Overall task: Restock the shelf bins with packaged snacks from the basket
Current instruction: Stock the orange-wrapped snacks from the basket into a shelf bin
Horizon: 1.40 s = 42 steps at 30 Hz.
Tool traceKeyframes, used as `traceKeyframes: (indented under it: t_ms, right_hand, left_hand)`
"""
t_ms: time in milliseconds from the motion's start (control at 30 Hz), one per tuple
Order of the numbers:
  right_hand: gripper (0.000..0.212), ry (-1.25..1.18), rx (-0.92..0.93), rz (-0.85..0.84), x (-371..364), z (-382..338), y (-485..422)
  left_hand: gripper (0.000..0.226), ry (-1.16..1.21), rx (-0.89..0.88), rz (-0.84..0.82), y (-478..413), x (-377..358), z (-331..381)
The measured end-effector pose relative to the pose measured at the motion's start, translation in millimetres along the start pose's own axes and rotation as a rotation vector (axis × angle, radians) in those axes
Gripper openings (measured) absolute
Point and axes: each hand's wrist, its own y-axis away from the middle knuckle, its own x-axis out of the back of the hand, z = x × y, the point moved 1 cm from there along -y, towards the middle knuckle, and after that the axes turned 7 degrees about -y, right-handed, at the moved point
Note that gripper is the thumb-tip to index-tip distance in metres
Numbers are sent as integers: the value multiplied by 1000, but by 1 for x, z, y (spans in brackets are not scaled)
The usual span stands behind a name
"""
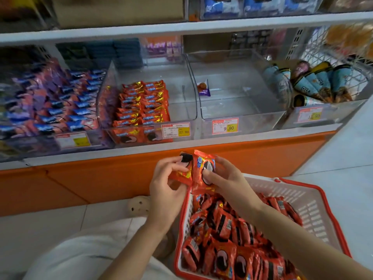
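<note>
A red-rimmed white basket (314, 201) on the floor at lower right is full of red cookie packets (228, 239). Above its near corner, my left hand (167, 190) pinches one red packet (184, 170) and my right hand (228, 178) holds another red packet (203, 170) beside it, the two touching. On the shelf above, a clear bin (187, 102) holds two rows of the same red packets (144, 104) in its left half.
Left of that bin lies a bin of blue and purple packets (52, 106). To its right a clear bin (242, 114) holds one small purple packet (203, 88). Cone-shaped snacks (314, 81) fill the far right bin. An orange shelf base (101, 174) runs below.
</note>
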Motion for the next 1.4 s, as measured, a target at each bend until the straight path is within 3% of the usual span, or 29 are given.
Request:
traceKeyframes:
  t_ms: [100, 200, 267, 333, 467, 600, 800, 1067, 1233, 1400]
  right_hand:
    - [51, -29, -19, -73, -14, -10, -2]
    - [31, 32, 31, -137, -24, -16, -2]
    - [32, 97, 53, -179, -33, -19, -3]
    - [34, 139, 61, -201, -42, -23, -6]
    - [43, 227, 70, -243, -61, -33, -18]
    - [42, 302, 117, -270, -81, -47, -34]
    - [37, 479, 352, -90, -93, -84, -67]
    - [38, 762, 482, 162, -91, -109, -150]
    - [37, 1122, 417, 310, -82, -119, -224]
    - [39, 1384, 307, 349, -80, -122, -284]
  left_hand:
    - [21, 167, 78, -79, -2, 15, 4]
    - [17, 256, 154, -1, -8, 32, 3]
    - [18, 172, 189, 65, -12, 43, -2]
    - [33, 137, 238, 99, -15, 53, -4]
    - [50, 216, 338, -13, -26, 75, -4]
    - [42, 88, 343, -79, -41, 99, -12]
    - [42, -72, 266, 44, -63, 137, -18]
    - [40, -163, 186, 185, -102, 159, -32]
    - [41, -209, 89, 223, -131, 158, -42]
    - [40, -311, -77, 129, -166, 139, -47]
